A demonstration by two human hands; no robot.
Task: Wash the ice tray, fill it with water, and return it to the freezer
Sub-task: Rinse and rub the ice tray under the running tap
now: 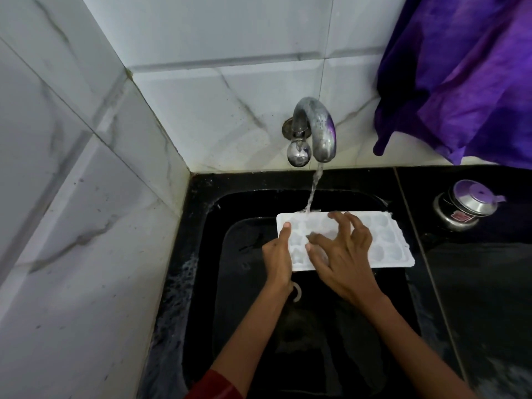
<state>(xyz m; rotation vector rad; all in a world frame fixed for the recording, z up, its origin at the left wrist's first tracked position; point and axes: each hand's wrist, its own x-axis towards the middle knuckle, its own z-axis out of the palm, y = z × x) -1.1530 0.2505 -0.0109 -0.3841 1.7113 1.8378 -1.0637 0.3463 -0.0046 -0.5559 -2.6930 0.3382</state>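
White ice tray catches tap water over black sink.

My feed shows two arms, both forearms bare from the wrist down. The left hand and the right hand are uncovered, with short nails. Low on the left arm a red sleeve shows. It is plain and a little glossy, possibly a smooth synthetic cloth, though the blur there makes that hard to judge. The frame's bottom edge cuts the sleeve off. The right arm is bare skin to the frame edge.
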